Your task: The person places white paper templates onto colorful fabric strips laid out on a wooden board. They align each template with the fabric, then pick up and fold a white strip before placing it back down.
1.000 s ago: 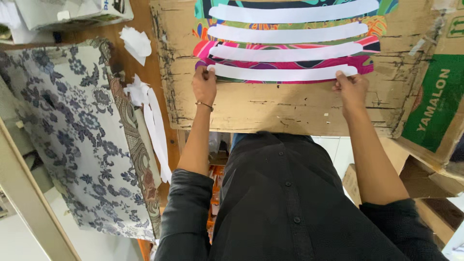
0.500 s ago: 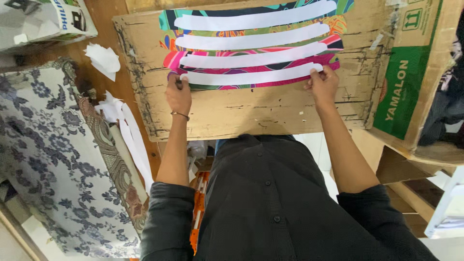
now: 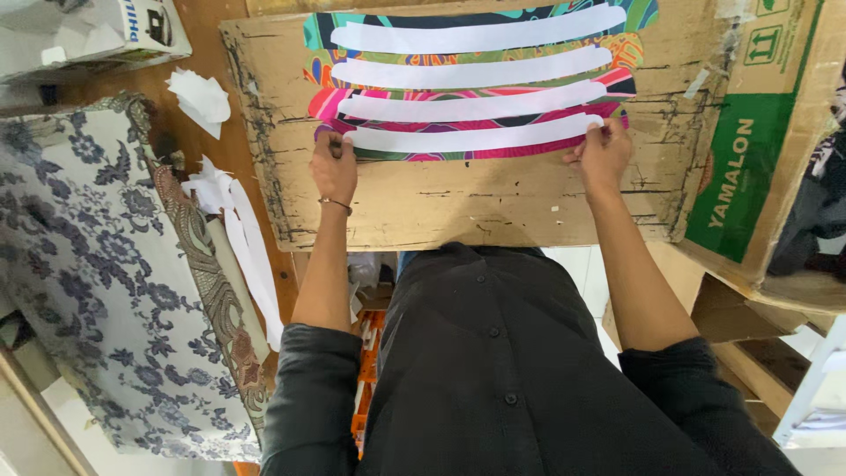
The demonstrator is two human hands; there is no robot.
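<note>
Left hand [image 3: 333, 167] fingers pinch the left end of the lowest white paper strip [image 3: 471, 138]; right hand [image 3: 599, 152] fingers are closed on its right end — strip stretched flat between them. It lies across the near edge of a multicoloured patterned fabric piece [image 3: 621, 53], below three more white strips [image 3: 476, 37], all on a worn cardboard sheet [image 3: 458, 203]. Strip looks thin, light, limp — likely tears or creases easily, so holding both ends suits it. Paper scraps [image 3: 238, 229] and floral cloth [image 3: 97, 264] lie left.
</note>
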